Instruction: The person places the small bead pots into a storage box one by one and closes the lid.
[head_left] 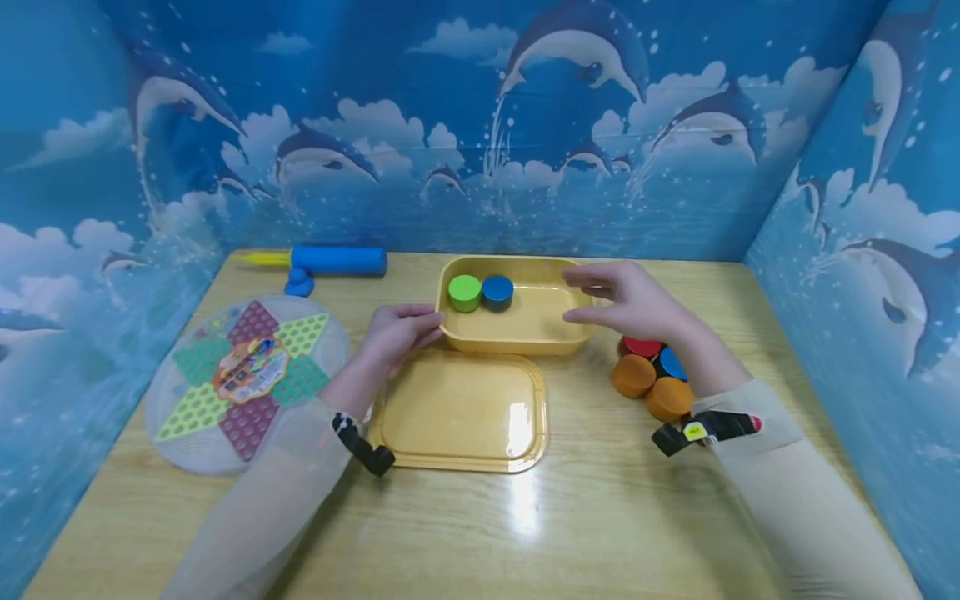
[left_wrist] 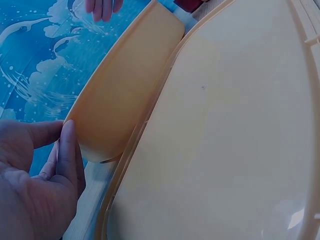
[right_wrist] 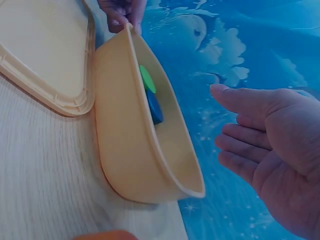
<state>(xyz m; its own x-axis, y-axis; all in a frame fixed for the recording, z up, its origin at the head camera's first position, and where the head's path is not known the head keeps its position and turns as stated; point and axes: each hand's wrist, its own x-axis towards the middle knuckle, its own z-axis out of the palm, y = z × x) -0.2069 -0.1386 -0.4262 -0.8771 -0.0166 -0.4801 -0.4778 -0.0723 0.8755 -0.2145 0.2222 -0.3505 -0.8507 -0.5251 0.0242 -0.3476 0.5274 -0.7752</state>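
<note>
A yellow plastic box (head_left: pixel 517 343) stands near the back of the table with its top uncovered. Inside, toward its left end, sit a green round piece (head_left: pixel 465 293) and a dark blue round piece (head_left: pixel 497 293) side by side. My left hand (head_left: pixel 401 335) pinches the box's left rim between thumb and fingers, as the left wrist view shows up close. Over the right end of the box hovers my right hand (head_left: pixel 626 298), thumb and fingers spread apart with nothing between them. The matching flat lid (head_left: pixel 457 412) lies on the table just in front of the box.
Several round pieces, orange (head_left: pixel 633 376), red (head_left: pixel 642 345) and blue (head_left: pixel 672 363), cluster under my right forearm. At left lies a round star-patterned game board (head_left: pixel 251 379). Behind it are a blue pump (head_left: pixel 339 260) with a yellow tip and a small blue object (head_left: pixel 298 282).
</note>
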